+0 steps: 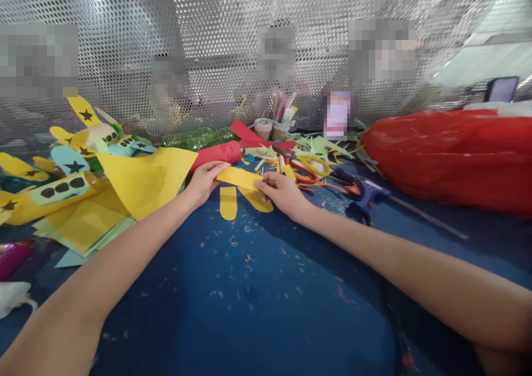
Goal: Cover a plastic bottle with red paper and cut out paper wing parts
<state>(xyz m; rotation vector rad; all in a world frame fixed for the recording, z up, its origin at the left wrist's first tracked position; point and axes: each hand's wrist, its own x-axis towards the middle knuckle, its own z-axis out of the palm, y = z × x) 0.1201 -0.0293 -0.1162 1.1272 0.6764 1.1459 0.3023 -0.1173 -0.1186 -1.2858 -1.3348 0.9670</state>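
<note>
Between my two hands a yellow paper strip (pixel 240 177) is held by its ends, just over the blue table. My left hand (pixel 206 183) pinches its left end, and my right hand (pixel 279 192) pinches the right end. Under the strip lie two yellow paper pieces with rounded ends: one upright piece (pixel 228 203) and one slanted piece (pixel 258 200), partly covered by my right hand. Behind my left hand rests a red paper-wrapped roll (pixel 218 154). A large yellow paper sheet (pixel 147 179) lies to the left, beside my left wrist.
Scissors with yellow handles (pixel 313 165) and orange-handled scissors (pixel 305 175) lie among paper scraps. A blue glue gun (pixel 368 196) with a glue stick sits at right, near a red plastic bag (pixel 453 159). Decorated paper-and-bottle planes (pixel 62 190) stand at left. Perforated metal (pixel 216 43) rises behind.
</note>
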